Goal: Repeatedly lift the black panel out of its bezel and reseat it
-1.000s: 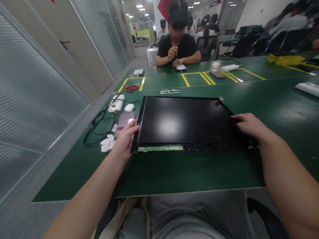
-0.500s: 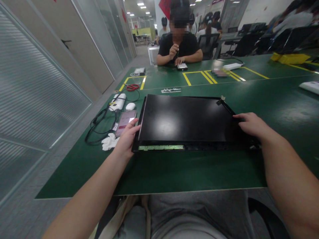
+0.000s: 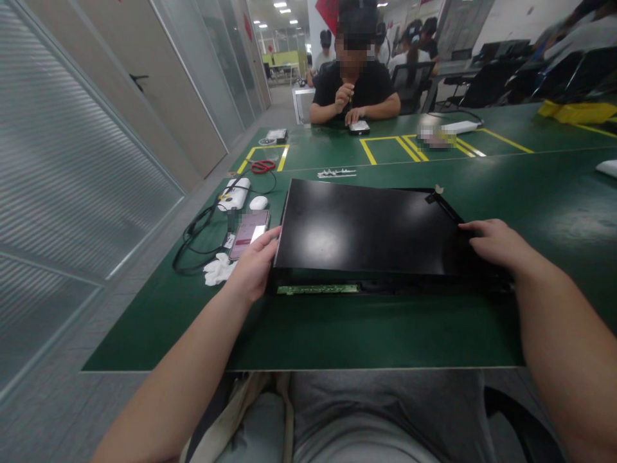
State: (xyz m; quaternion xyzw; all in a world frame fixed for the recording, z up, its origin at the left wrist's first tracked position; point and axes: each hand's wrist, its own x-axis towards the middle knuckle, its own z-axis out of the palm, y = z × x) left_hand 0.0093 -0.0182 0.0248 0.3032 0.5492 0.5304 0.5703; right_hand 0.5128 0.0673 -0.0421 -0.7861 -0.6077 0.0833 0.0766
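A black LCD panel (image 3: 357,225) lies over a shallow black frame (image 3: 456,211) in front of me. Its left side is tilted up, so a gap shows between panel and frame. My left hand (image 3: 255,267) is closed on the panel's left edge, fingers along the side and thumb out of sight. At the right edge, my right hand (image 3: 501,244) grips panel and frame together, its index finger stretched along the rim; the other fingertips are hidden. A narrow green circuit board strip (image 3: 318,289) shows along the frame's near side.
Left of the panel lie a phone (image 3: 249,235), crumpled white tissue (image 3: 219,269), a white mouse (image 3: 259,203), a white box (image 3: 234,194), black cable (image 3: 186,247) and red-handled scissors (image 3: 263,166). White strips (image 3: 336,173) lie beyond. Across the green table (image 3: 385,341), a person (image 3: 357,87) handles a small drive.
The panel's left side has risen away from the frame with my left hand, widening the gap. My right hand stays at the right edge. The whole view has shifted slightly.
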